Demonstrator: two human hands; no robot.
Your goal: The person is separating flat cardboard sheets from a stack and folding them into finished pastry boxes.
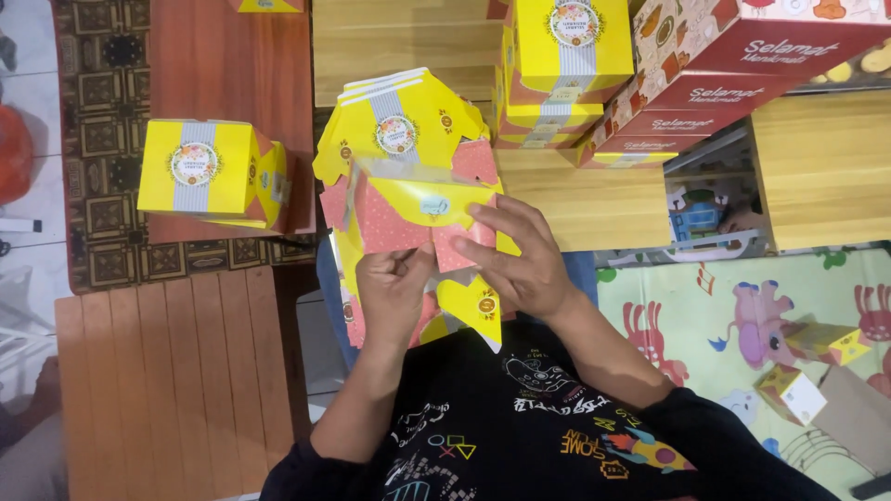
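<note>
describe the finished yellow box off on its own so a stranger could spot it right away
Start at the reddish-brown table at upper left. Near its front edge, left of both hands, stands one closed yellow box with a grey stripe and a round floral label. Unlike the stacked boxes at top centre, it stands alone.
</note>
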